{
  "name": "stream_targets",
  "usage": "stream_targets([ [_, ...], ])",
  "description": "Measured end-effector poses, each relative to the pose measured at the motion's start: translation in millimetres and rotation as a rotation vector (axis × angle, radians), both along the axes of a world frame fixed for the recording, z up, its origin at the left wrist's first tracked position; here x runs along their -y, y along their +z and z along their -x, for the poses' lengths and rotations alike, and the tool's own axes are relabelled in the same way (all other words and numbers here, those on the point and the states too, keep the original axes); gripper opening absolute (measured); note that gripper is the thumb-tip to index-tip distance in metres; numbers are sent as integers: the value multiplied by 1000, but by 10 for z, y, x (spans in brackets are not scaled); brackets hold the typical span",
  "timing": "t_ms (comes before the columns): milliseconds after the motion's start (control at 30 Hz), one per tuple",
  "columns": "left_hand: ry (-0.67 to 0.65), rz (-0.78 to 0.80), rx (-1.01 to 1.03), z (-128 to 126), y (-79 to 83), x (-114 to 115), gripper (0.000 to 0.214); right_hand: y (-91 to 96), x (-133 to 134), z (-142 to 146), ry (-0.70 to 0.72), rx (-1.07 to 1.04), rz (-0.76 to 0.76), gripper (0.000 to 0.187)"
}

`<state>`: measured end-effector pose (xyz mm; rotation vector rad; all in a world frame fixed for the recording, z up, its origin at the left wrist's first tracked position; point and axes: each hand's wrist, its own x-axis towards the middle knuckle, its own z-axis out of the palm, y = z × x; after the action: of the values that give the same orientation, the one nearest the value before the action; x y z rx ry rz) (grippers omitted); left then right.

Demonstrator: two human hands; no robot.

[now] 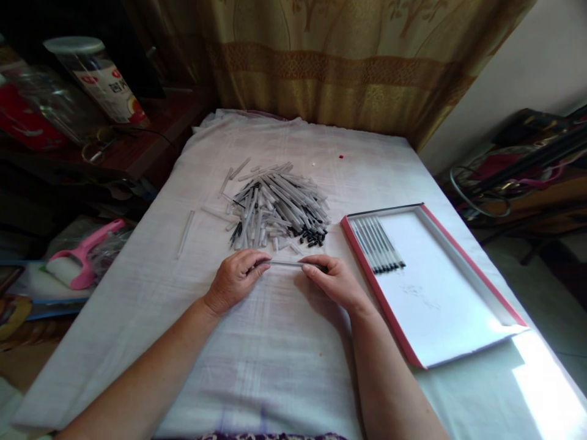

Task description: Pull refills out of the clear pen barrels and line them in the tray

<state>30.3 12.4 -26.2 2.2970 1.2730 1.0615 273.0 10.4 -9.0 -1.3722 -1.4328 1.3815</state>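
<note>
A slim pen (286, 263) with a clear barrel lies level between my two hands. My left hand (238, 275) pinches its left end between thumb and fingers. At the other end, which looks dark, my right hand (331, 278) has its fingers closed round the pen. Just beyond both hands is a heap of clear pen parts (275, 205), some with dark refills or tips. Small black caps (313, 236) are gathered at the heap's right front. To the right, a row of pens with black ends (376, 244) lies side by side inside a shallow red-edged box lid (458, 305).
A white cloth covers the table (257, 360). One loose clear tube (185, 234) lies left of the heap; a tiny red piece (341, 157) lies behind it. At the left are a shelf with jars (103, 85) and a pink-handled item (87, 256). A curtain (330, 67) hangs behind.
</note>
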Motion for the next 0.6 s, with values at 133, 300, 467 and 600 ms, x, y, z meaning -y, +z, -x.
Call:
stream_targets([
  [133, -26, 13, 35, -9, 0, 10, 16, 8, -17, -30, 79, 129, -69, 28],
  [300, -46, 13, 45, -8, 3, 22, 15, -13, -15, -17, 111, 165, -78, 29],
  [467, -56, 25, 37, -9, -6, 9, 14, -18, -17, -9, 96, 173, -110, 26],
  [600, -28, 49, 49, -13, -19, -7, 14, -5, -1, 44, 70, 222, -157, 23],
])
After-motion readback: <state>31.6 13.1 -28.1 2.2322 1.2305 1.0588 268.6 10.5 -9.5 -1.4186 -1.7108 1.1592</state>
